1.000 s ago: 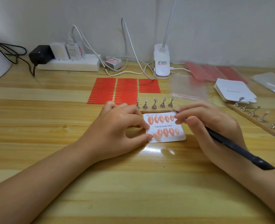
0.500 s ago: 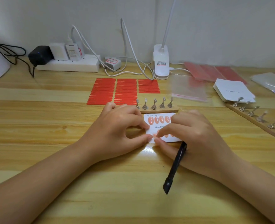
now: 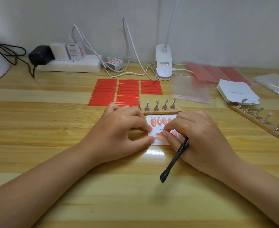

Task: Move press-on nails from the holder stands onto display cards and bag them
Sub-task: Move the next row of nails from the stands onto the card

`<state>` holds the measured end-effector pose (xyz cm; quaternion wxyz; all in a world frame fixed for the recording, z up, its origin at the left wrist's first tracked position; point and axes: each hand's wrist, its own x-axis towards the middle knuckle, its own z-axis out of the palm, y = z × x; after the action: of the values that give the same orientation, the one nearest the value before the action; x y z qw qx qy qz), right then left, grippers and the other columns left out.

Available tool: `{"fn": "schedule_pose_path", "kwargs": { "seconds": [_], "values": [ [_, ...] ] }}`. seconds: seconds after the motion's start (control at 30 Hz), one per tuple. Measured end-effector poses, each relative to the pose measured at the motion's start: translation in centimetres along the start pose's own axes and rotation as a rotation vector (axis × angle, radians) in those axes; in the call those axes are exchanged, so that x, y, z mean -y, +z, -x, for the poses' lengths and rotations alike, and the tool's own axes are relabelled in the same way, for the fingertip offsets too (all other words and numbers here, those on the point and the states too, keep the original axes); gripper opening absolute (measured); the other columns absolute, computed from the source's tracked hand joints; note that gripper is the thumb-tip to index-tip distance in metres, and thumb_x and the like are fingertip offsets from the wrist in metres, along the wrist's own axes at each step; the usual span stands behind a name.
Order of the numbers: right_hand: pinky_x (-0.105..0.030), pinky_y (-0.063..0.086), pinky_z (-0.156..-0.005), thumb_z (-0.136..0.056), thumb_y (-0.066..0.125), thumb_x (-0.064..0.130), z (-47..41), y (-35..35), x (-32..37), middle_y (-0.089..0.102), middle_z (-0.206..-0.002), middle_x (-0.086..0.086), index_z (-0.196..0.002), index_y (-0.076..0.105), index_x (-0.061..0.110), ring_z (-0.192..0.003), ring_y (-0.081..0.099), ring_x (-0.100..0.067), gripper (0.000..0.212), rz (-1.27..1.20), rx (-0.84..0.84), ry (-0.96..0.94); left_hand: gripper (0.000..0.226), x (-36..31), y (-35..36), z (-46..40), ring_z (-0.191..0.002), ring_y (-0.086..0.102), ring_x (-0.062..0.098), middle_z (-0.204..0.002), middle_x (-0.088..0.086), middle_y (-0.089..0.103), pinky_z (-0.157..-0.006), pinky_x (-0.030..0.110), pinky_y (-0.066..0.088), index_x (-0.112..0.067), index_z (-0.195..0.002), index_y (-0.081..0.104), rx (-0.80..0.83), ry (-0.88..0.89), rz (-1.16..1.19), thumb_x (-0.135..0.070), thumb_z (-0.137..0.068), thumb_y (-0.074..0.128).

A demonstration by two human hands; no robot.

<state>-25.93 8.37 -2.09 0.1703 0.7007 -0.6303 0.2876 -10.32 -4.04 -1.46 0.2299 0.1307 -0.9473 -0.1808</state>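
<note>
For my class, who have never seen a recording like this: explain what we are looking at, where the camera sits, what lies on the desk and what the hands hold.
There is no machine here, only a person's two bare hands. The one camera is worn on the head and looks down at a wooden desk. The left hand steadies a white display card that carries orange press-on nails. The right hand presses on the card's lower row while gripping a black pen-like tool. Behind the card stands a wooden holder stand with metal pegs; another lies to the right. Red adhesive strips, clear bags and a stack of blank cards lie further back.
</note>
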Motion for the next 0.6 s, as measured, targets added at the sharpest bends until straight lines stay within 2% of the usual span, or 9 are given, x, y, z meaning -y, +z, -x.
{"fn": "schedule_pose_path", "kwargs": {
  "seconds": [0.1, 0.2, 0.27, 0.37, 0.5, 0.6],
  "values": [
    [-0.027, 0.028, -0.061, -0.085, 0.05, 0.027, -0.1, 0.0, 0.0, 0.033, -0.068, 0.019, -0.073, 0.065, 0.01, -0.063, 0.036, -0.007, 0.026, -0.046, 0.016, 0.051, 0.034, -0.1, 0.0, 0.0, -0.078, 0.053, 0.007, -0.083, -0.015, 0.058, -0.078, 0.032, 0.026, -0.028, -0.083, 0.07, 0.0, -0.001, 0.004, -0.055, -0.074, 0.051],
    [-0.022, 0.026, -0.061, -0.085, 0.058, 0.024, -0.2, 0.0, -0.2, 0.03, -0.064, 0.027, -0.073, 0.064, 0.012, -0.058, 0.034, 0.005, 0.018, -0.139, -0.01, 0.154, 0.034, -0.1, 0.0, 0.0, -0.078, 0.054, 0.007, -0.083, -0.015, 0.058, -0.079, 0.03, 0.025, -0.028, -0.082, 0.07, -0.002, -0.003, 0.018, -0.055, -0.072, 0.052],
    [-0.017, 0.027, -0.061, -0.083, 0.06, 0.022, -0.1, 0.0, -0.3, 0.033, -0.061, 0.024, -0.073, 0.064, 0.014, -0.057, 0.037, 0.006, 0.014, -0.22, -0.024, 0.217, 0.033, -0.1, 0.0, 0.0, -0.078, 0.054, 0.007, -0.083, -0.015, 0.059, -0.078, 0.03, 0.025, -0.028, -0.082, 0.07, -0.003, 0.004, 0.014, -0.054, -0.072, 0.052],
    [-0.017, 0.026, -0.061, -0.082, 0.062, 0.023, 0.0, -0.1, -0.1, 0.036, -0.059, 0.02, -0.072, 0.065, 0.015, -0.054, 0.036, 0.001, 0.013, -0.3, -0.061, 0.26, 0.03, -0.1, -0.1, -0.1, -0.078, 0.056, 0.009, -0.084, -0.015, 0.059, -0.076, 0.03, 0.025, -0.027, -0.083, 0.068, -0.015, 0.03, 0.006, -0.052, -0.073, 0.054],
    [-0.01, 0.029, -0.055, -0.08, 0.063, 0.019, -0.2, -0.3, 0.4, 0.038, -0.054, 0.021, -0.071, 0.063, 0.021, -0.053, 0.039, 0.0, 0.009, -0.433, -0.147, 0.301, 0.028, -0.4, 0.0, -0.3, -0.071, 0.05, 0.0, -0.083, -0.017, 0.058, -0.076, 0.025, 0.025, -0.025, -0.084, 0.067, -0.097, 0.049, 0.037, -0.049, -0.075, 0.056],
    [-0.01, 0.031, -0.053, -0.08, 0.063, 0.021, -0.1, -0.5, 0.8, 0.041, -0.051, 0.018, -0.071, 0.062, 0.027, -0.053, 0.041, -0.001, 0.011, -0.49, -0.165, 0.323, 0.02, -1.0, 0.1, -0.3, -0.069, 0.049, 0.0, -0.078, -0.015, 0.06, -0.076, 0.021, 0.026, -0.028, -0.079, 0.065, -0.162, 0.019, 0.118, -0.047, -0.077, 0.058]
  ]
}}
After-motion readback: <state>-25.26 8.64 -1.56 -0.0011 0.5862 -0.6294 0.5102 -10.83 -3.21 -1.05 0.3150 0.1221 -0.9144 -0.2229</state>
